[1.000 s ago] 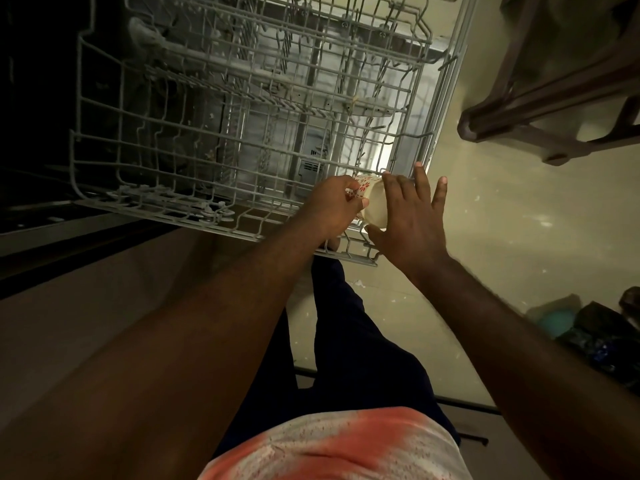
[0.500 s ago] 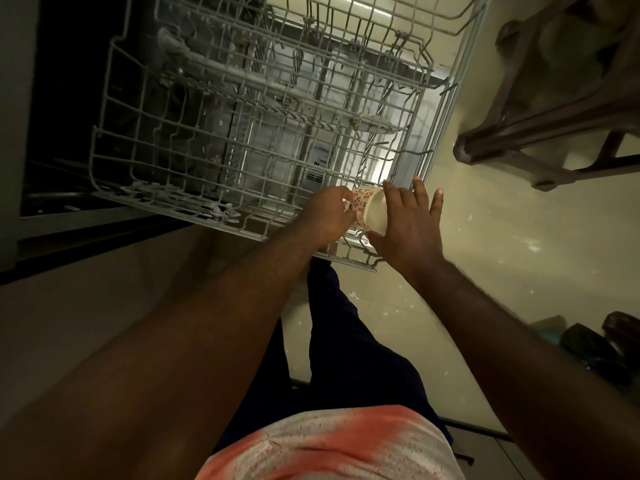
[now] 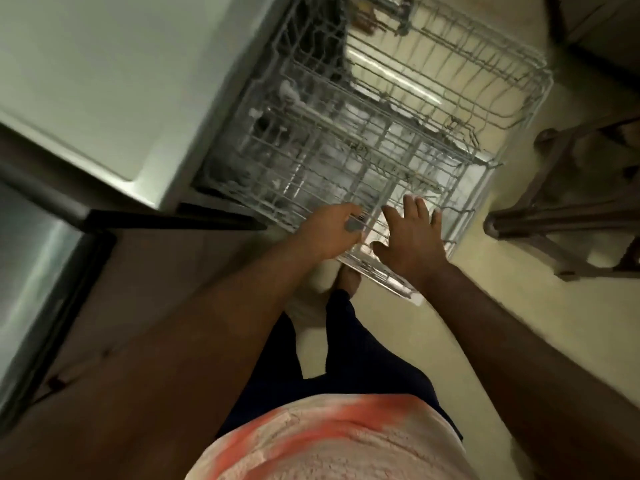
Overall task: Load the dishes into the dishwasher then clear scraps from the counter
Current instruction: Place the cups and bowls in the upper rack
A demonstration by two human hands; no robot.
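The grey wire dishwasher rack [image 3: 398,109] is pulled out over the floor, and the whole view is motion-blurred. My left hand [image 3: 330,233] rests at the rack's near corner with its fingers curled against the front wires; blur hides whether it grips anything. My right hand [image 3: 410,237] is just to its right, flat over the same corner with its fingers spread and nothing in it. The patterned cup is not clearly visible. A small pale patch [image 3: 414,196] shows past my right fingertips, and I cannot tell what it is.
A pale counter top [image 3: 114,81] and a steel appliance front [image 3: 31,258] lie to the left. Dark wooden chair legs [image 3: 561,220] stand to the right of the rack on the cream floor [image 3: 433,334]. My legs and a foot are below the rack's corner.
The view swung up and left, so the counter now shows. The cup held between both hands is no longer visible. My right hand has opened flat over the rack corner.
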